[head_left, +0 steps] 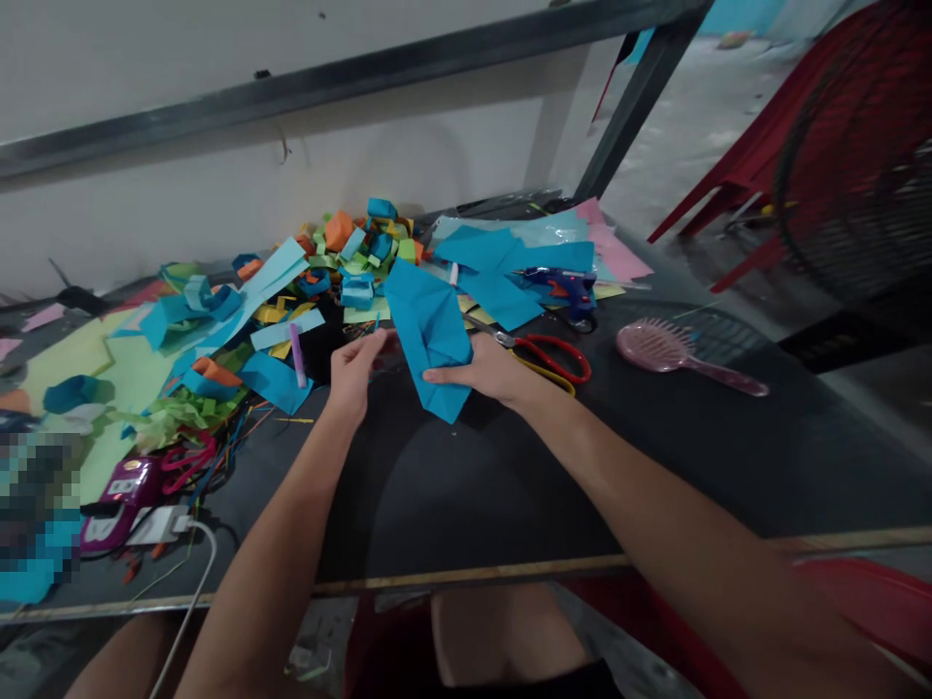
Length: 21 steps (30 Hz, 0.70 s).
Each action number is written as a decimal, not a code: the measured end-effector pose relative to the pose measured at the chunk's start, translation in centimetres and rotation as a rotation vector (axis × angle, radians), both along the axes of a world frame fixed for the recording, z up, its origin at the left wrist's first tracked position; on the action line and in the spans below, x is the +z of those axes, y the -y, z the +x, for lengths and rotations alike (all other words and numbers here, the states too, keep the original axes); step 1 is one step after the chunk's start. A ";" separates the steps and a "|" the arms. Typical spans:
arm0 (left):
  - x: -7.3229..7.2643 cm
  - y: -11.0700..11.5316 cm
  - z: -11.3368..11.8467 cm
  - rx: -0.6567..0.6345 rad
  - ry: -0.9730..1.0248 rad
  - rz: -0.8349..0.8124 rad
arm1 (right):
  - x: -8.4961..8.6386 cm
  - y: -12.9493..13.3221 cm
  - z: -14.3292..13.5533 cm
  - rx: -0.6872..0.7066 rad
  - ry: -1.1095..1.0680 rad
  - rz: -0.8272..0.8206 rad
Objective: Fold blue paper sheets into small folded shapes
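Against a pale wall (466, 160) stood a dark table (510, 515), paper scraps (341, 231) heaped along its far side, and above its near part was a creased sheet of blue paper (426, 311). The person's right hand (486, 367) gripped the sheet's lower right, thumb across the front, while the left hand (356, 364) had its fingertips drawn together near the left edge, any hold unclear. Light thumb pressure, clear of the scissors (535, 342) beside the right hand, probably suited such thin paper best.
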State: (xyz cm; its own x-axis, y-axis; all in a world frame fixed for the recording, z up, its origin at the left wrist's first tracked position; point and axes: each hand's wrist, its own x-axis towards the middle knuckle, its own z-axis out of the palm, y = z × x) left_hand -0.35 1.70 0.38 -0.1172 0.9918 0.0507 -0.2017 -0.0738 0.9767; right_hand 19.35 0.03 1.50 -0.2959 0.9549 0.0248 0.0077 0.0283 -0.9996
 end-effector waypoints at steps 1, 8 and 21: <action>-0.1 0.2 0.2 -0.036 -0.039 -0.001 | 0.0 -0.1 0.0 -0.013 -0.005 0.021; 0.7 1.8 1.1 -0.078 -0.169 0.039 | -0.1 -0.3 -0.3 -0.057 -0.024 0.048; 0.7 2.0 1.3 -0.171 -0.258 0.001 | -0.5 -0.2 -1.0 -0.271 -0.130 0.076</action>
